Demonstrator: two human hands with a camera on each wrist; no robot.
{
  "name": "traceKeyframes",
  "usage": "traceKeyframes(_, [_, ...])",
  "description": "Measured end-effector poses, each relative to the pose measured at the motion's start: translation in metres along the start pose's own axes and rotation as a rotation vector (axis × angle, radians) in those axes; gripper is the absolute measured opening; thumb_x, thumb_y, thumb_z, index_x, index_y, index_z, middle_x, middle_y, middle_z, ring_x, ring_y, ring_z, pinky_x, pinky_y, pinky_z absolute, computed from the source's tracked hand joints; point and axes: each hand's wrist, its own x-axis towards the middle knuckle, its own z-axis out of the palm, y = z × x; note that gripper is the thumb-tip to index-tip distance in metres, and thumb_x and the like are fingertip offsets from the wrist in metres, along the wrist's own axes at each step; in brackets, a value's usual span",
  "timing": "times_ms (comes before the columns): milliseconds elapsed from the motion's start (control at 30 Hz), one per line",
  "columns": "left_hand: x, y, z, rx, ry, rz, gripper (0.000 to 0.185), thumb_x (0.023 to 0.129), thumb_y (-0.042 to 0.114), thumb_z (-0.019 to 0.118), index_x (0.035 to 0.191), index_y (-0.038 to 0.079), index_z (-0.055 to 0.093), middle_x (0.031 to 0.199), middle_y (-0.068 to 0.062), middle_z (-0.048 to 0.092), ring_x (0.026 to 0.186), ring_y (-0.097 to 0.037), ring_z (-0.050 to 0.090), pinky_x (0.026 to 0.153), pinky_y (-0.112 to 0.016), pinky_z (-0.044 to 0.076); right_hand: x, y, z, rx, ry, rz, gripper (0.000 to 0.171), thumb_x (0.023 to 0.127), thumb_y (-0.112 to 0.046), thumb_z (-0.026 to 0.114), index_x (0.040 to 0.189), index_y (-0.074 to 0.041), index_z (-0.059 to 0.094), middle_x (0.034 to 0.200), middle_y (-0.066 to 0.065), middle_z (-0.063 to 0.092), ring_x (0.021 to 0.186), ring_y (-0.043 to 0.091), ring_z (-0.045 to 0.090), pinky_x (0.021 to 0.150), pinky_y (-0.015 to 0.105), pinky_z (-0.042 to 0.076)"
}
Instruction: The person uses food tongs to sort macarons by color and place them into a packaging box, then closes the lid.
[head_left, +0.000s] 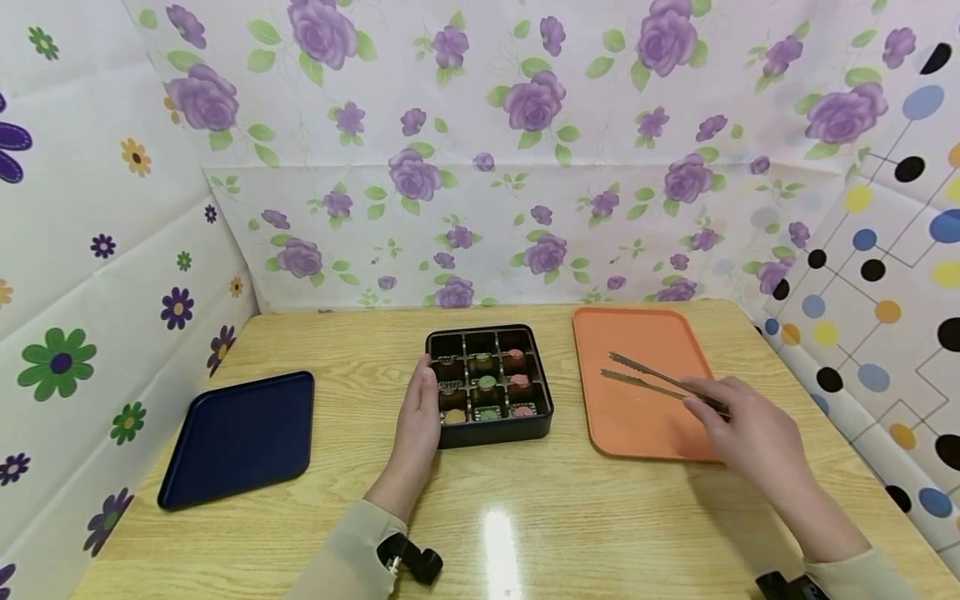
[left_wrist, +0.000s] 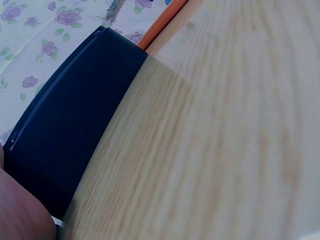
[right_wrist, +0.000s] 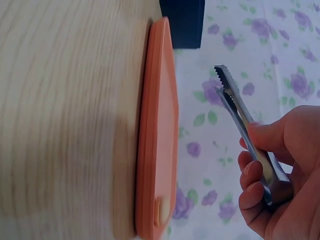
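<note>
**Tongs lifted over the orange tray, box steadied by the other hand**

The right hand (head_left: 750, 425) holds a pair of metal tongs (head_left: 651, 379), fingers and thumb curled round the handle end. The serrated tips point away from that hand toward the box and stand a little apart. In the right wrist view the tongs (right_wrist: 240, 120) hang clear above the orange tray (right_wrist: 157, 135), not touching it.

The left hand (head_left: 420, 412) rests with straight, relaxed fingers against the near left wall of the black compartment box (head_left: 489, 383), holding nothing. The left wrist view shows only the dark side of the box (left_wrist: 70, 130) on the desk (left_wrist: 215, 140). The box sits just to the right of the left hand and well to the left of the right hand, with the orange tray (head_left: 637, 333) between box and right hand. Small round pieces, brownish, green and pink, lie in its compartments; the far left and far middle cells look empty.

To the left of the left hand, well apart, lies a dark blue tray (head_left: 240, 437).

To do this step well, I judge that the left hand should keep the box from sliding while the tongs come in from above, tips open just wider than one piece, dropping straight into a single cell so the dividers are not knocked. A gentle squeeze should do; the pieces look small and could be marked or could slip.
</note>
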Motion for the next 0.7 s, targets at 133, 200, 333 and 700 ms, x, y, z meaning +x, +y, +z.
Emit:
traceKeyframes(133, [0.0, 0.0, 0.0, -0.001, -0.002, -0.006, 0.071, 0.117, 0.067, 0.028, 0.179, 0.033, 0.019, 0.184, 0.0, 0.017, 0.168, -0.034, 0.018, 0.133, -0.064, 0.018, -0.002, 0.013, -0.004, -0.023, -0.009, 0.029, 0.036, 0.111, -0.034, 0.071, 0.141, -0.015, 0.077, 0.108, 0.007, 0.073, 0.087, 0.023, 0.068, 0.061, 0.035, 0.044])
traceKeyframes(200, [0.001, 0.0, 0.0, -0.003, -0.003, -0.004, 0.07, 0.117, 0.065, 0.028, 0.179, 0.034, 0.018, 0.184, 0.001, 0.017, 0.168, -0.033, 0.018, 0.133, -0.064, 0.018, -0.003, 0.019, -0.006, -0.033, -0.014, 0.043, 0.036, 0.111, -0.034, 0.071, 0.141, -0.015, 0.078, 0.11, 0.009, 0.074, 0.088, 0.026, 0.069, 0.061, 0.036, 0.045])
traceKeyframes(333, [0.0, 0.001, -0.001, -0.003, -0.005, -0.001, 0.071, 0.117, 0.066, 0.027, 0.179, 0.033, 0.018, 0.184, 0.002, 0.017, 0.168, -0.032, 0.018, 0.133, -0.063, 0.018, -0.003, 0.03, -0.007, -0.055, -0.01, 0.064, 0.035, 0.111, -0.032, 0.072, 0.14, -0.014, 0.077, 0.114, 0.014, 0.075, 0.088, 0.029, 0.071, 0.059, 0.037, 0.045])
traceKeyframes(700, [-0.001, 0.001, 0.0, -0.003, 0.0, 0.002, 0.069, 0.118, 0.062, 0.028, 0.179, 0.031, 0.019, 0.184, -0.001, 0.018, 0.168, -0.035, 0.018, 0.133, -0.065, 0.017, -0.01, 0.059, -0.012, -0.089, 0.002, 0.109, 0.036, 0.109, -0.032, 0.074, 0.139, -0.013, 0.078, 0.108, 0.017, 0.076, 0.081, 0.029, 0.065, 0.055, 0.037, 0.041])
